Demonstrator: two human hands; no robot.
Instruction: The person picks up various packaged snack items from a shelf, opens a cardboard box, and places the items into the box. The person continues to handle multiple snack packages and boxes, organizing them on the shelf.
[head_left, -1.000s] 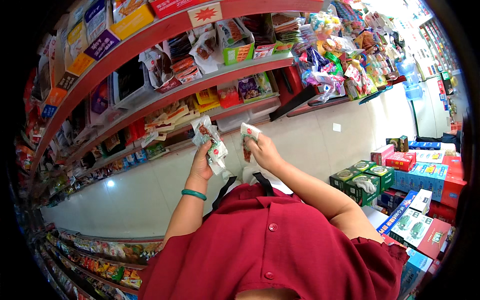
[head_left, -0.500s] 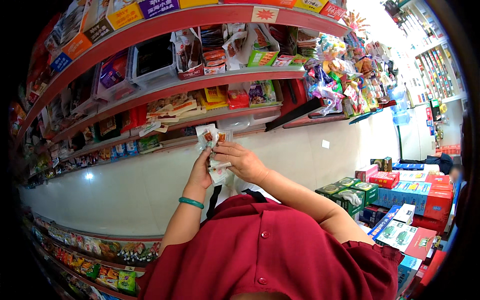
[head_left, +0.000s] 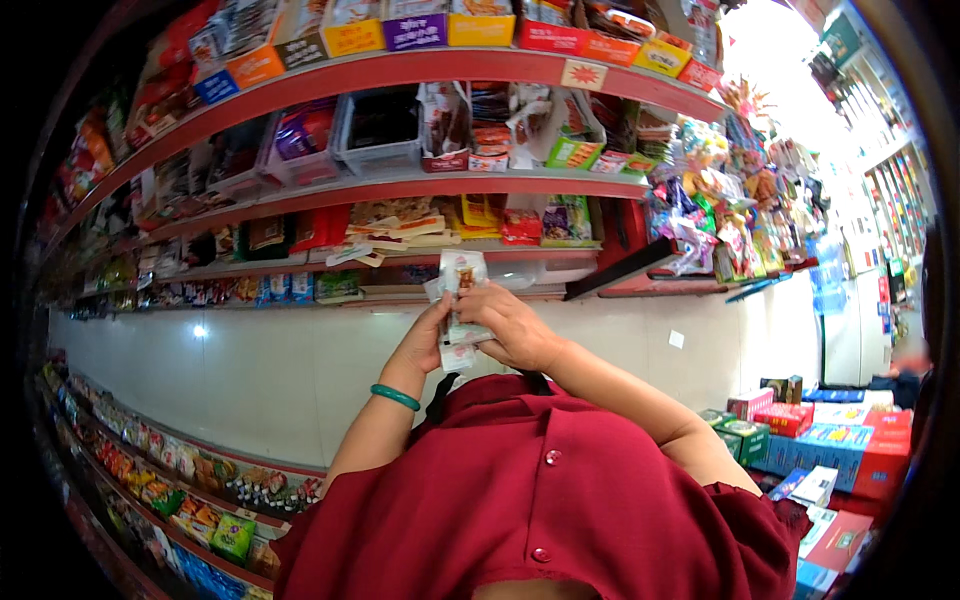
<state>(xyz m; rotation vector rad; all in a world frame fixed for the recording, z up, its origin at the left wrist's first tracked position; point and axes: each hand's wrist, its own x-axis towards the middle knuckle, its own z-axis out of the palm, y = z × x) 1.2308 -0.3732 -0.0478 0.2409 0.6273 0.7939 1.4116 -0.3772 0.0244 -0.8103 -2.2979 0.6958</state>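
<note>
Several small white snack packets [head_left: 462, 262], with a brown food picture or window on them, are gathered in front of my chest. My left hand [head_left: 425, 338], below a green bangle [head_left: 395, 397] on the wrist, grips the packets from the left side. Its thumb lies along their edge. From the right my right hand [head_left: 515, 328] closes over the front of the packets, its fingers bent across them. The lower ends of the packets stick out beneath both hands.
Red-edged shelves [head_left: 400, 190] full of packaged snacks stand ahead. A clear plastic bin [head_left: 380, 150] sits on the middle one. Low snack shelves [head_left: 180, 500] run at lower left; stacked boxes [head_left: 830, 445] stand at right. A white paper square [head_left: 676, 340] lies on the tiled floor [head_left: 270, 370].
The view has swung, so shelves and hands appear farther right and the shelves lower. The packets now stand closer together, and my right hand's fingers have shifted over them.
</note>
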